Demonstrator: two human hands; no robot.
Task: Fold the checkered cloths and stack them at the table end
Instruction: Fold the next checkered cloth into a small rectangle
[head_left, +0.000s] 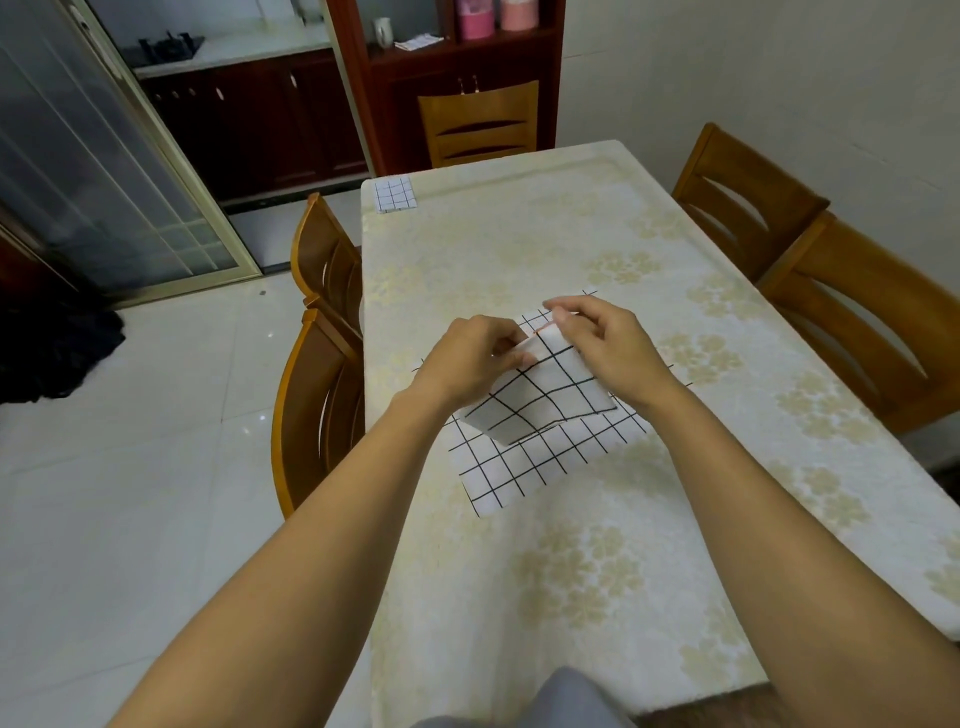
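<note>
A white cloth with a black grid, folded over (540, 392), is held just above the table's middle. My left hand (470, 358) pinches its upper left corner, and my right hand (605, 343) pinches the upper edge beside it. Under it lies another checkered cloth (519, 467), spread flat on the table. A small folded checkered cloth (396, 194) sits at the far left corner of the table.
The table (649, 249) wears a cream floral cover. Wooden chairs stand on the left (317, 374), on the right (852, 322) and at the far end (480, 122). A dark cabinet and a glass sliding door stand beyond, over a white tiled floor.
</note>
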